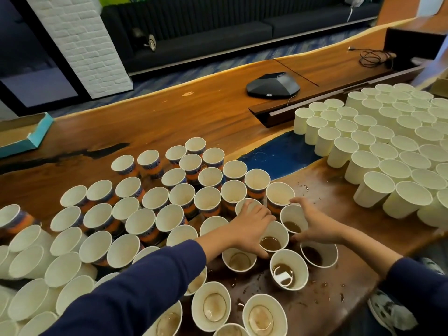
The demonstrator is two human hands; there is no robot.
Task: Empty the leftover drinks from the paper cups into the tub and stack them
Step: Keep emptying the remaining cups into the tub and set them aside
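Many paper cups cover the wooden table (169,117). My left hand (252,221) grips a cup (275,235) that holds brown drink, fingers over its far rim and thumb at its near side. My right hand (312,223) grips the cup beside it (292,220), which also has brown liquid at the bottom. Nearer to me stand more cups with leftover drink (288,269) (318,254) (238,259). Patterned orange and blue cups (184,197) crowd the left and middle. No tub is in view.
Plain white cups (388,146) stand packed at the right. Brown drops wet the table around the near cups. A black conference speaker (272,84), a coiled cable (373,57) and a teal-edged cardboard tray (24,132) lie farther off.
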